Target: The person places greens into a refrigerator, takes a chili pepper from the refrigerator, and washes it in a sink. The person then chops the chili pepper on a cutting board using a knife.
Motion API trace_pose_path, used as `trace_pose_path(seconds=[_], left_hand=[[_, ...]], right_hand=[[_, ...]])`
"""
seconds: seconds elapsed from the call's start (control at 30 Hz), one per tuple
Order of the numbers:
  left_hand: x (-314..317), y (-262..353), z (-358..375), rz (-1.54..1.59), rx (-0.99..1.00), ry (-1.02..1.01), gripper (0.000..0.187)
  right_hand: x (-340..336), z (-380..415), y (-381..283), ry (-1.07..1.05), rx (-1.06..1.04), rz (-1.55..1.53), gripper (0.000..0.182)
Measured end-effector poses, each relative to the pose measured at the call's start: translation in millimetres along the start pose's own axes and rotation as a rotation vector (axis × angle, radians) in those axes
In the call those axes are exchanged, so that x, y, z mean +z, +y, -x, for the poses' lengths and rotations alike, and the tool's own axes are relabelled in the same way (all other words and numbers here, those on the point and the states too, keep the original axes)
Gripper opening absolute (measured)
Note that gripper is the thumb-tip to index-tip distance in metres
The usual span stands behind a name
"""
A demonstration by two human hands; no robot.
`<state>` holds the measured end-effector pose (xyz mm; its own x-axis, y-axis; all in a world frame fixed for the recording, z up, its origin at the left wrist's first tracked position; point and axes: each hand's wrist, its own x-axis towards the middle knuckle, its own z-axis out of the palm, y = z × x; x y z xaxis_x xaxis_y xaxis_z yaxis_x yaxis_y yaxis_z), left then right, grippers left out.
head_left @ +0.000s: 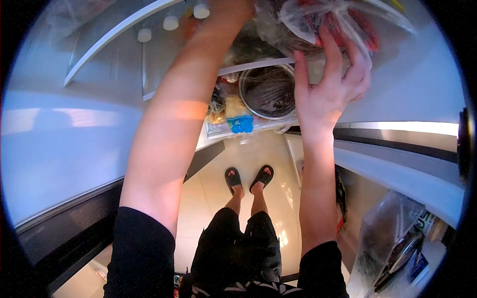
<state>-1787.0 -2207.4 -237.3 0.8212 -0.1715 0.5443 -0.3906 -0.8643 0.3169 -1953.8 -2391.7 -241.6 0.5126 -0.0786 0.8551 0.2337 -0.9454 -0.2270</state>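
Observation:
My right hand (334, 82) reaches up at the upper right of the head view, its fingers curved against a knotted clear plastic bag (350, 27) with red contents. The thumb stands apart from the other fingers, near the shelf edge. My left arm (171, 114) stretches up into the refrigerator, and my left hand lies beyond the top edge of the view. Another crumpled clear bag (271, 35) lies between the arms. Below the shelf edge is a round plastic-covered bowl (268, 92) with dark contents.
A blue-and-yellow packet (240, 123) stands beside the bowl. White curved shelf edges (117, 35) cross the upper left. At the lower right, the open door (397, 169) carries a plastic-wrapped item (397, 238). My sandalled feet (232, 179) are on the tiled floor (208, 198).

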Motion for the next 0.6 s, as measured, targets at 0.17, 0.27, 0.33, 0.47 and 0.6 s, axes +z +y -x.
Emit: trace_pose_path(seconds=[0.17, 0.27, 0.33, 0.47, 0.6], left_hand=[[1, 2, 8, -0.167, 0.009, 0.05, 0.041], [-10, 3, 20, -0.069, -0.085, -0.03, 0.052], [-49, 41, 34, 0.086, -0.164, -0.013, 0.058], [-75, 51, 65, 0.034, -0.41, -0.246, 0.052], [-82, 54, 120, 0.302, -0.509, 0.015, 0.067]], right_hand=[[-4, 1, 3, -0.02, 0.034, -0.013, 0.047], [-5, 1, 9, -0.012, 0.033, -0.025, 0.045], [-4, 1, 11, 0.009, 0.038, -0.055, 0.041], [-3, 0, 11, 0.019, 0.052, -0.107, 0.036], [-10, 4, 7, 0.013, 0.129, -0.104, 0.039]])
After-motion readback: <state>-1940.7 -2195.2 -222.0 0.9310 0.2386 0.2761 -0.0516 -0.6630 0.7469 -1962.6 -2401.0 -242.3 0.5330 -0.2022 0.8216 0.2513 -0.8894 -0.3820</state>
